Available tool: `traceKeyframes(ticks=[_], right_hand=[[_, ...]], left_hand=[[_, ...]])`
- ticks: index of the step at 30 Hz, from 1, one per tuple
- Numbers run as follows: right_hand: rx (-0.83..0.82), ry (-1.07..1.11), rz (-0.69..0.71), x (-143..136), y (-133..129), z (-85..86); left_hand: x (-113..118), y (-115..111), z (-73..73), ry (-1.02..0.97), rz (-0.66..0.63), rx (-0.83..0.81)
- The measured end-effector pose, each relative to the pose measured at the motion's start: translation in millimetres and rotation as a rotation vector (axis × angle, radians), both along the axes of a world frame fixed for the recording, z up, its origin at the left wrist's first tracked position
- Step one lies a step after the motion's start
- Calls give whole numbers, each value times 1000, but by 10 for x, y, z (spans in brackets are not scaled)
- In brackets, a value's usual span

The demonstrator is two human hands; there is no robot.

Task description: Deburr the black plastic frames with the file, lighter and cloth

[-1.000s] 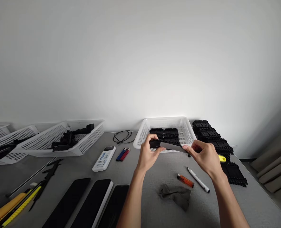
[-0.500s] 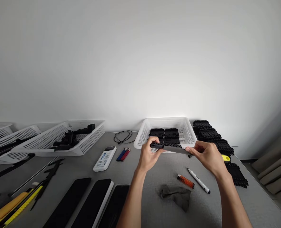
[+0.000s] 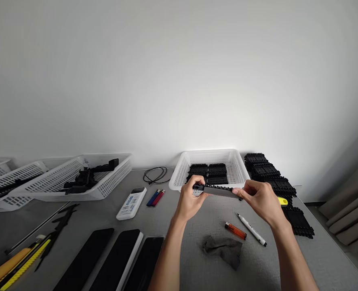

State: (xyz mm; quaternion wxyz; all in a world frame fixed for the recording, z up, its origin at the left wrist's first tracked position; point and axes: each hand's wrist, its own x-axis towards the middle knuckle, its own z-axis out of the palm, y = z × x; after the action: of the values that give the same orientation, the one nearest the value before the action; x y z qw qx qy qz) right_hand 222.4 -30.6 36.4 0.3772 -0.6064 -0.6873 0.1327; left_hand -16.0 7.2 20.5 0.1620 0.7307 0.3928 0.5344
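Note:
My left hand (image 3: pixel 191 200) pinches the left end of a black panel with a toothed edge (image 3: pixel 218 190), thumb below and fingers above. At the other end, my right hand (image 3: pixel 262 200) grips it between thumb and fingers. The panel is seen nearly edge-on, above the table and before the near rim of a white plastic basket (image 3: pixel 174 178). Inside that basket lie several black ridged panels (image 3: pixel 217 178). More black panels (image 3: pixel 279 186) lie overlapped in a row on the right, with a yellow-handled item (image 3: pixel 283 201) partly hidden among them.
On the grey table lie a grey cloth (image 3: pixel 224 249), an orange lighter (image 3: pixel 235 231), a marker (image 3: pixel 251 229), two lighters (image 3: pixel 155 198), a white power bank (image 3: pixel 131 203), a black cable (image 3: pixel 154 175) and dark phone-like slabs (image 3: pixel 115 258). Another white basket (image 3: pixel 106 190) holds black parts.
The panel has tilted in my hands, so more of its toothed upper edge shows. Both hands keep their hold. The whole view has shifted slightly.

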Motion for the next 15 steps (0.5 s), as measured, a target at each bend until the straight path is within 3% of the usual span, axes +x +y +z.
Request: traceKeyframes(ticks=[3,7,11,15], right_hand=[[-3,22,33,22,21,-8],[-63,85,67,259,28,-12],[-125,404,109,388,41,-23],[-217,677,191,154,142,-75]], left_hand=[[-19,5,-18,-19,-4,17],[-91,60,-77,-83,58,6],[-90,89,-90,-117,59,43],[-29,52,-20,-100,-71,162]])
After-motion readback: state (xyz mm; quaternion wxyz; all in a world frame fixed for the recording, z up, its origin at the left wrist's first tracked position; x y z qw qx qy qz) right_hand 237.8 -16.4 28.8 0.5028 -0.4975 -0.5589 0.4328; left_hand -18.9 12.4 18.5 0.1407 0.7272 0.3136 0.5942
